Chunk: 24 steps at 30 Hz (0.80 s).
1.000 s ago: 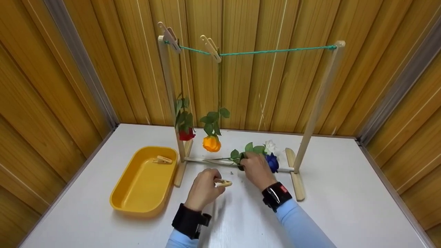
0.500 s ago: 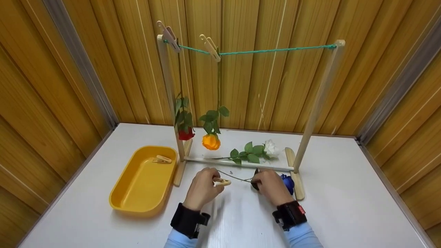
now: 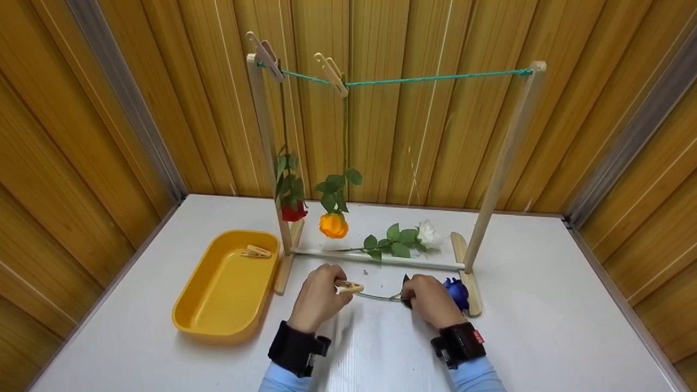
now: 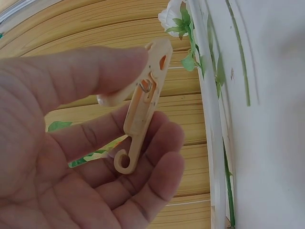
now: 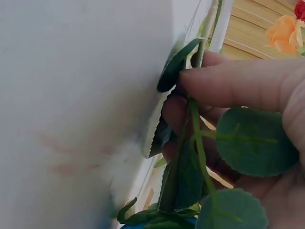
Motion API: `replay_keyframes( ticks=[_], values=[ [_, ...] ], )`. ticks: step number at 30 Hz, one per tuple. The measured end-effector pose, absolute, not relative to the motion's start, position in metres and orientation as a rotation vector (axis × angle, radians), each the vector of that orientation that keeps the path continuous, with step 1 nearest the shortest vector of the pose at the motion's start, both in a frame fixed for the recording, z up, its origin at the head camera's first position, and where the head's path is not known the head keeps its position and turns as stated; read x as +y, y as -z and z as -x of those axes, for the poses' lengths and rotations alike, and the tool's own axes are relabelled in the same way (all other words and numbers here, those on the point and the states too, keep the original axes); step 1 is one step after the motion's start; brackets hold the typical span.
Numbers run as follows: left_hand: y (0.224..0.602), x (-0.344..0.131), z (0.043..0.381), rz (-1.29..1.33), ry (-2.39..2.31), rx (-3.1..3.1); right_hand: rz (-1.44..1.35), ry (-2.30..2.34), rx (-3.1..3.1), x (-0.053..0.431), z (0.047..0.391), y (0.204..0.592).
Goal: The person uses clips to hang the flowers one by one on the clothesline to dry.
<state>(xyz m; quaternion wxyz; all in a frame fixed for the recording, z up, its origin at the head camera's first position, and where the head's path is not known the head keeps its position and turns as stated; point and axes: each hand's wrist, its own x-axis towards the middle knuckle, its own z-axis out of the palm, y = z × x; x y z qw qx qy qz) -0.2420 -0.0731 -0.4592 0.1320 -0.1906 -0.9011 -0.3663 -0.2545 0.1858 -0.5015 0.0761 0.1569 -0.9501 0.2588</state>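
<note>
My left hand (image 3: 320,296) pinches a beige clothespin (image 4: 147,102) between thumb and fingers, just above the table. In the right wrist view, the thumb and fingers of my right hand (image 3: 433,299) grip the leafy stem of a blue rose (image 3: 456,293). The rose's bare stem runs left and its end passes close to the clothespin in the head view. Behind the hands, a white rose (image 3: 429,234) lies by the rack's bottom bar. A red rose (image 3: 294,211) and an orange rose (image 3: 333,225) hang upside down, each pinned by a clothespin to the green cord (image 3: 425,80).
A wooden rack (image 3: 503,163) with two posts and a low crossbar stands behind my hands. On the left sits a yellow tray (image 3: 188,294) with clothespins (image 3: 256,251) inside. Wood-patterned walls (image 3: 435,136) enclose the white table (image 3: 561,305).
My right hand has drawn the blue rose from beside the white rose toward me and slightly right. The left hand keeps the clothespin almost in place.
</note>
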Motion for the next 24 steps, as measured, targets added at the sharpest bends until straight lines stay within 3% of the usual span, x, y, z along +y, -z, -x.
replay_keyframes(
  ticks=[24],
  values=[
    [0.459,-0.074,0.242,0.550,1.072,-2.630,-0.515,-0.785,-2.712,0.172,0.252,0.491]
  ],
)
